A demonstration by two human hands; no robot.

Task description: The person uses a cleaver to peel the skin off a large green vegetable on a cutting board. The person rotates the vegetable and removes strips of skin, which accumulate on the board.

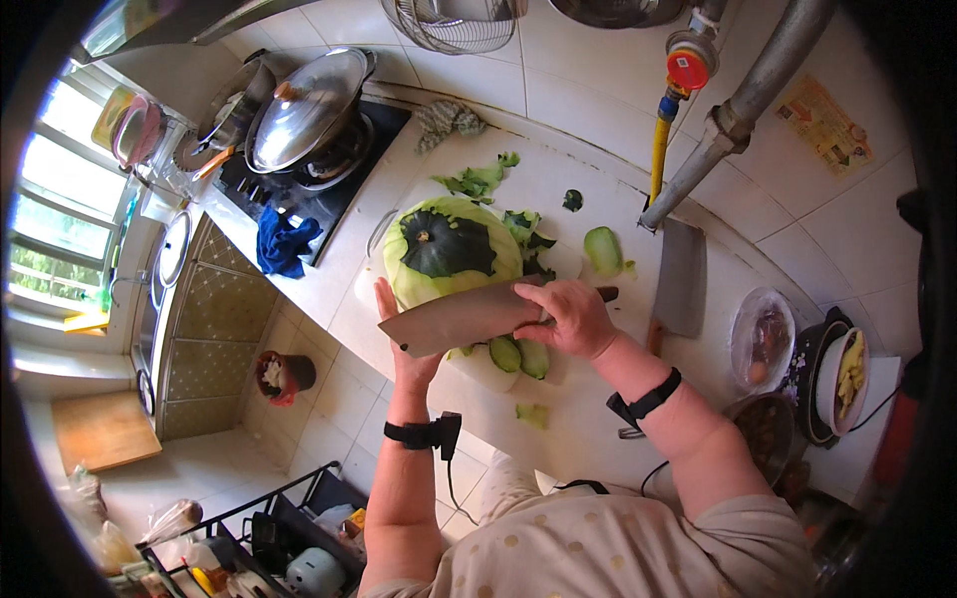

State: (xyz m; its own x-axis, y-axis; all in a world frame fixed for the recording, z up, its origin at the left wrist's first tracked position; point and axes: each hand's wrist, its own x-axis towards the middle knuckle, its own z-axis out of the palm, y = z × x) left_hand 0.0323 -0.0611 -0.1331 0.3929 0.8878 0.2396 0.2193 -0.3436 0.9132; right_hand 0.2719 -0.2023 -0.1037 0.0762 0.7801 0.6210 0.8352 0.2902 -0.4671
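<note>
A large, partly peeled green gourd [456, 243] rests on a white cutting board [478, 370], with dark green rind left around its stem end. My right hand [572, 318] grips a wide cleaver [463, 318], its blade lying across in front of the gourd and pointing left. My left hand [407, 347] is partly hidden behind the blade, its fingers upright at the gourd's near left side; whether it touches the gourd cannot be told. Peel scraps [478, 179] lie behind the gourd, and green slices [519, 357] lie just below the cleaver. Another cut piece [603, 251] lies to the right.
A second cleaver [679, 280] lies on the counter at right, near a plastic-covered bowl [762, 340]. A lidded wok [310, 112] stands on the gas stove at back left, with a blue cloth [284, 241] at its corner. A metal pipe [718, 134] slants down to the counter.
</note>
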